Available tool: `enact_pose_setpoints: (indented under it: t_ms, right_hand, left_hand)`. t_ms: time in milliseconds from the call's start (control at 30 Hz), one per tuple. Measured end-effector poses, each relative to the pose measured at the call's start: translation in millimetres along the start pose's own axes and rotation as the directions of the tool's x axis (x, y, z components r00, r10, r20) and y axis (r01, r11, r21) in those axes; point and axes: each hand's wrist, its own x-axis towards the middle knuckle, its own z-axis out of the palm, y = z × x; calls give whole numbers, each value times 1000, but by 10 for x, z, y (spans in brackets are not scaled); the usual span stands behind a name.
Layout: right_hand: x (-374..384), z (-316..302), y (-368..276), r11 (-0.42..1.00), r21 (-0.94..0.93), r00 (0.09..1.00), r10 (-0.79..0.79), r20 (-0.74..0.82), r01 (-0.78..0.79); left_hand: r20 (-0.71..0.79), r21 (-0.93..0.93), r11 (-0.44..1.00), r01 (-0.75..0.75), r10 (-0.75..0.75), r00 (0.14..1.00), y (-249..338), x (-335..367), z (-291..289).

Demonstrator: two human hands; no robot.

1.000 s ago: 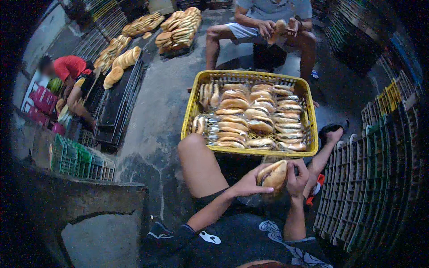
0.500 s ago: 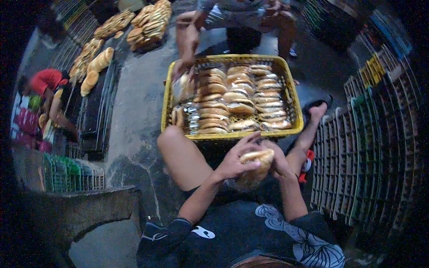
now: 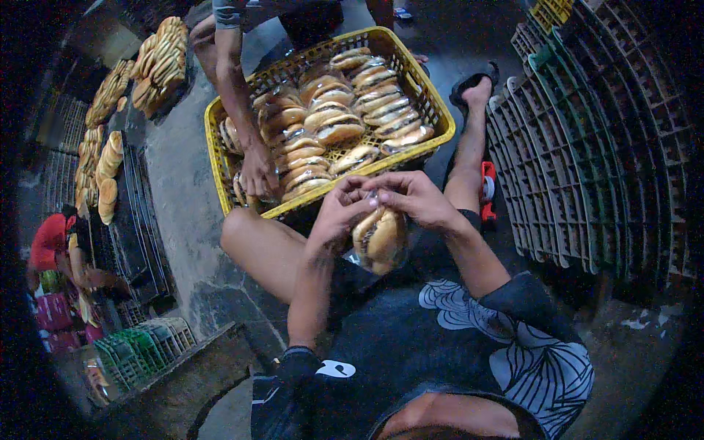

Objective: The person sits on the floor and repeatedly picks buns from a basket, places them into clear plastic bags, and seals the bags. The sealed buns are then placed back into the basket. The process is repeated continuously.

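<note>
A filled bun in a clear plastic bag (image 3: 384, 242) hangs above my lap, in front of the crate. My left hand (image 3: 343, 208) is closed on the upper part of the bag, thumb pressed against it. From the other side my right hand (image 3: 419, 201) pinches the gathered top, its fingertips meeting those of the left. Just beyond stands a yellow plastic crate (image 3: 443, 136), holding rows of bagged filled buns (image 3: 334, 121). Another person's hand (image 3: 258, 172) reaches into the crate's near left part; what it touches there is partly hidden.
Stacked crates (image 3: 550, 147) form a wall on the right. At far left lie piles of unwrapped bread (image 3: 161, 62) and dark metal trays (image 3: 147, 220). A person in red (image 3: 48, 242) bends beside green crates (image 3: 136, 356). A red object (image 3: 488, 189) lies by my right leg.
My view has turned, so the crate appears tilted and farther left. My hands have come together at the bag's top, with the bun now hanging below them. The other person's hand has moved nearer in the crate.
</note>
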Motion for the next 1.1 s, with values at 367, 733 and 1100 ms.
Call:
enact_pose_setpoints:
  t_ms: [367, 733, 1100]
  right_hand:
    - [78, 37, 92, 823, -566, 909, -274, -315, 51]
    - [-299, -34, 294, 260, -962, 972, -192, -138, -86]
    - [-489, -349, 156, 886, -393, 770, -66, -635, -248]
  left_hand:
    - [3, 618, 727, -300, 380, 925, -146, 69, 18]
    - [458, 830, 302, -469, 110, 882, -570, 650, -261]
    - [129, 613, 693, -380, 386, 913, -635, 539, 421]
